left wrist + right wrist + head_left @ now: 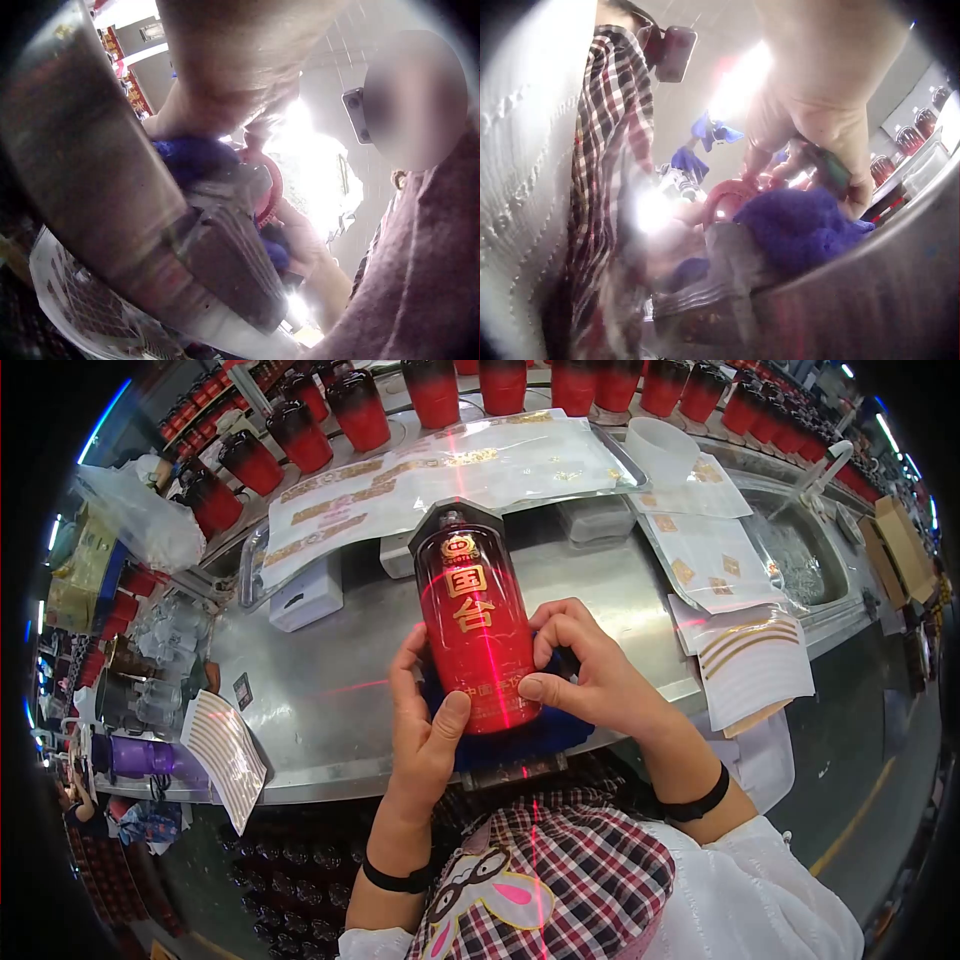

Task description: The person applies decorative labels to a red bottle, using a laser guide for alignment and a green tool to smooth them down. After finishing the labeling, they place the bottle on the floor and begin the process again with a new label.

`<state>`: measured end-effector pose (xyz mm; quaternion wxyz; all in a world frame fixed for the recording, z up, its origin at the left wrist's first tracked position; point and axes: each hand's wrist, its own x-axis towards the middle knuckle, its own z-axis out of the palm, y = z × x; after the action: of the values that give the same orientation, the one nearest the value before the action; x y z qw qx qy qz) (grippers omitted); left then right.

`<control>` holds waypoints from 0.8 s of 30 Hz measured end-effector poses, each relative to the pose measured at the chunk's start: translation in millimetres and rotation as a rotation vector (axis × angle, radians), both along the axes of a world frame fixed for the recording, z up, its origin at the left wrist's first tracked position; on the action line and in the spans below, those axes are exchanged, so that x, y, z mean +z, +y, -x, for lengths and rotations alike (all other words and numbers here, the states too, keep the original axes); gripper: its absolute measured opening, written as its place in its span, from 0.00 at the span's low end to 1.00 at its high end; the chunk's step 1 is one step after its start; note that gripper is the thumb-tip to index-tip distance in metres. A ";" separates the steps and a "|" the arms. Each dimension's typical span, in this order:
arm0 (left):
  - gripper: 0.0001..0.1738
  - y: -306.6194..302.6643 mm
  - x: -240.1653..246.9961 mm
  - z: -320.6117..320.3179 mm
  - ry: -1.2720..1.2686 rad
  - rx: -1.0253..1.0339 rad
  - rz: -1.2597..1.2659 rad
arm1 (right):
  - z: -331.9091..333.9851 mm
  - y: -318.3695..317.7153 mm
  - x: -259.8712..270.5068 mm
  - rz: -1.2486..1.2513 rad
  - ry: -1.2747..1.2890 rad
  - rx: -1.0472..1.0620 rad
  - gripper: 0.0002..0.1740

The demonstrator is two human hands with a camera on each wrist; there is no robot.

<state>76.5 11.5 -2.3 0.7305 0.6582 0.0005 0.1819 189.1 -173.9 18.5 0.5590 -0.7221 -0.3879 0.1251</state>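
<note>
A red glass bottle (478, 640), dark toward its neck and marked with gold characters, lies with its base toward the person. My left hand (420, 735) grips its lower left side, thumb on the front face near the base. On the opposite side my right hand (595, 675) holds the lower right edge between the thumb and curled fingers. Beneath the bottle is a blue cloth (565, 732), seen also as a blue bundle (802, 225) in the right wrist view. A red laser line runs down the bottle's front. The bottle's underside is hidden in the head view.
Sheets with gold decals (430, 480) lie on a tray behind the bottle. More striped sheets rest at the right (755, 665) and on the left edge (225, 750) of the metal table (320, 710). Several red-black bottles (430, 395) line the back. A sink (800, 555) stands at far right.
</note>
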 end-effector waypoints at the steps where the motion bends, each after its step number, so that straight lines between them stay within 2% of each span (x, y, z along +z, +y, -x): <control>1: 0.40 0.6 -0.6 -0.2 -0.001 0.002 -0.006 | -0.1 0.3 -0.3 -0.001 -0.001 0.000 0.20; 7: 0.42 1.9 -1.8 0.6 -0.018 -0.010 0.036 | 0.0 0.2 0.2 0.012 0.048 0.007 0.20; 11: 0.43 1.9 -3.2 0.1 0.004 0.010 -0.051 | 0.5 0.7 1.6 -0.004 0.041 0.008 0.20; 19: 0.41 -0.1 -0.9 0.6 0.012 0.012 -0.038 | 2.6 0.7 0.7 -0.015 0.072 -0.005 0.18; 22: 0.40 0.1 -1.7 -0.1 0.005 0.006 -0.039 | 0.2 -3.1 -0.2 0.034 0.053 0.034 0.14; 24: 0.40 0.1 -1.6 0.0 0.002 0.005 -0.042 | 1.1 -7.0 -2.8 -0.047 0.054 -0.110 0.15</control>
<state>76.5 11.6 -3.9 0.7160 0.6736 -0.0008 0.1831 188.0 -180.9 15.7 0.5921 -0.7254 -0.3352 0.1044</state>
